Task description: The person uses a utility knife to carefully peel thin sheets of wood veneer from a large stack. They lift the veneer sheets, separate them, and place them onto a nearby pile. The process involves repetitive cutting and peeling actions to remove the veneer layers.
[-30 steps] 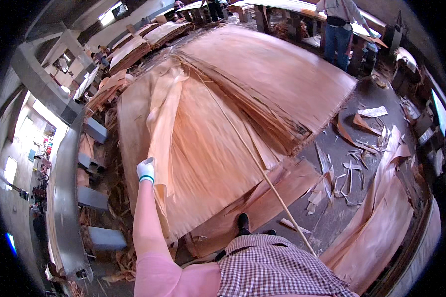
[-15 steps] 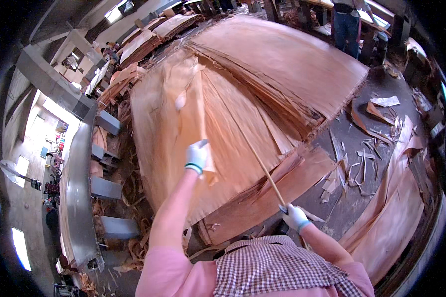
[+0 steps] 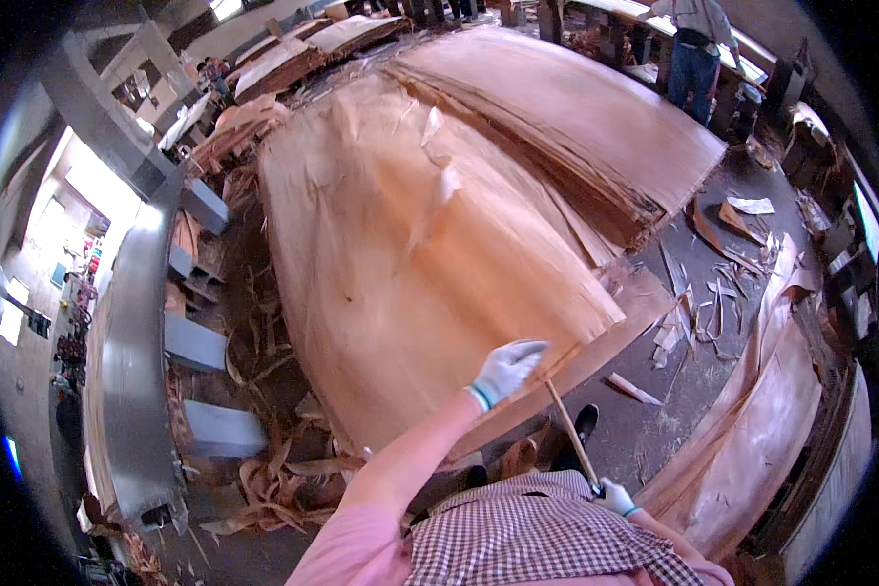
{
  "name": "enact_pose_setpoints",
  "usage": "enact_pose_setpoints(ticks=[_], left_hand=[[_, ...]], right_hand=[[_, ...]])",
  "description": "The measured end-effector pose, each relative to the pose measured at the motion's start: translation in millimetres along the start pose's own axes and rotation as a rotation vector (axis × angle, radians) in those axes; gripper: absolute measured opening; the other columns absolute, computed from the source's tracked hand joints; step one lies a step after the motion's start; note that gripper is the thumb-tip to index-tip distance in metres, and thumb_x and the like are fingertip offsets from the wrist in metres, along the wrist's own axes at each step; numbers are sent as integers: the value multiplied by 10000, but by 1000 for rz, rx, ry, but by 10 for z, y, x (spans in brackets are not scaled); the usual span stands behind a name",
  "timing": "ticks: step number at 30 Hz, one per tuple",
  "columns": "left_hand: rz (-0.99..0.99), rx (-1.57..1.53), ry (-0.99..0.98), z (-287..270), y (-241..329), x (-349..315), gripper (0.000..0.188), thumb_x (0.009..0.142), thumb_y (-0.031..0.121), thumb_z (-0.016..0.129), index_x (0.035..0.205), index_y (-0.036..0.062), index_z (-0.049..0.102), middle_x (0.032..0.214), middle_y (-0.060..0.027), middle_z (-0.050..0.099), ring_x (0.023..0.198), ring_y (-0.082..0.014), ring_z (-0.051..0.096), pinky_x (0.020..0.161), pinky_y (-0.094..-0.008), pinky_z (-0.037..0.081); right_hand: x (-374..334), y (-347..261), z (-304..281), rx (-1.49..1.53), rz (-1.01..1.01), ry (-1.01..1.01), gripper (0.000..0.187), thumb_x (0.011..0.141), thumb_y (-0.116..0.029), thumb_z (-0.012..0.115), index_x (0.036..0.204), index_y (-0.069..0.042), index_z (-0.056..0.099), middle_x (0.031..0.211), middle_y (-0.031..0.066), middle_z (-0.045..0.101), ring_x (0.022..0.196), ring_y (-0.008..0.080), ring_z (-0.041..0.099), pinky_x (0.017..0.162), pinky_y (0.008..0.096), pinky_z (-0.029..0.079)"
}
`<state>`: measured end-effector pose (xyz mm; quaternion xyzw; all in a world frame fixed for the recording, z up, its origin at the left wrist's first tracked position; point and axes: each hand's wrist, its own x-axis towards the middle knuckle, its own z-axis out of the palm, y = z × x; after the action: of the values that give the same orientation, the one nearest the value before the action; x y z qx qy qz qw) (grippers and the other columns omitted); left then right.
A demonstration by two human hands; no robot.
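A large, thin sheet of orange-tan wood veneer [image 3: 439, 283] is spread over a low stack in front of me. My left hand [image 3: 510, 371], in a white glove with a teal cuff, is over the sheet's near edge, its fingers stretched out to the right. Near my right hip, my gloved right hand [image 3: 613, 498] is closed round the lower end of a long, thin wooden stick [image 3: 571, 430]. The stick slants up and left to the sheet's near edge; its far part is hidden under the veneer. Torn, whitish creases [image 3: 446, 181] run along the sheet's far middle.
A second, thick veneer stack [image 3: 576, 107] lies beyond to the right. Long veneer pieces [image 3: 752, 420] and scraps [image 3: 713, 313] litter the floor at right. Grey block supports [image 3: 200, 342] and a metal beam [image 3: 137, 361] line the left. A person [image 3: 695, 59] stands far right.
The top veneer sheet has come down and spread rightward, covering most of the stick. My left hand has moved right and nearer; my right hand has drawn back toward my hip with the stick.
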<state>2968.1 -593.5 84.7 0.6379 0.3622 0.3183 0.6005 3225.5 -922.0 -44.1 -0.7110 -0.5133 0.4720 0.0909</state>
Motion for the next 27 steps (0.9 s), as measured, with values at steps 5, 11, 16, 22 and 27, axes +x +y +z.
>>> enact_pose_setpoints(ticks=[5, 11, 16, 22, 27], left_hand=[[-206, -48, 448, -755, -1023, -1110, 277, 901, 53, 546, 1167, -2, 600, 1121, -75, 639, 1044, -142, 582, 938, -267, 445], [-234, 87, 572, -1001, -1131, -1311, 525, 871, 148, 598, 1339, -14, 424, 1356, -150, 466, 1233, -223, 457, 1049, -315, 336], [-446, 83, 681, -1112, -743, -1034, 1021, 765, 400, 724, 1444, -39, 102, 1456, -233, 268, 1293, -318, 370, 1068, -352, 316], [-473, 352, 900, -1587, -978, -1657, 391, 729, 199, 706, 1018, -41, 596, 941, -197, 664, 876, -304, 645, 792, -372, 492], [-298, 410, 950, -1855, -503, -2584, 286, 750, 119, 665, 991, -32, 634, 892, -153, 682, 813, -242, 647, 765, -332, 490]], right_hand=[[-102, -648, 466, -3, -67, 51, 268, 791, -233, 646, 952, -40, 554, 831, 230, 626, 838, 392, 629, 698, 407, 486], [1025, -2266, 475, 181, -256, 107, 169, 763, -89, 609, 917, -31, 569, 773, 212, 599, 706, 252, 606, 667, 368, 474], [793, -3144, 905, 397, -385, 26, 236, 785, -119, 590, 989, -4, 559, 731, 182, 612, 669, 231, 623, 601, 370, 477], [365, -3602, 1653, 421, -461, -170, 251, 789, -166, 595, 939, 18, 516, 713, 224, 596, 658, 341, 616, 599, 409, 473], [69, -3569, 1953, 127, -768, -342, 329, 871, -322, 545, 1019, -28, 534, 787, 231, 612, 740, 404, 603, 670, 445, 472]])
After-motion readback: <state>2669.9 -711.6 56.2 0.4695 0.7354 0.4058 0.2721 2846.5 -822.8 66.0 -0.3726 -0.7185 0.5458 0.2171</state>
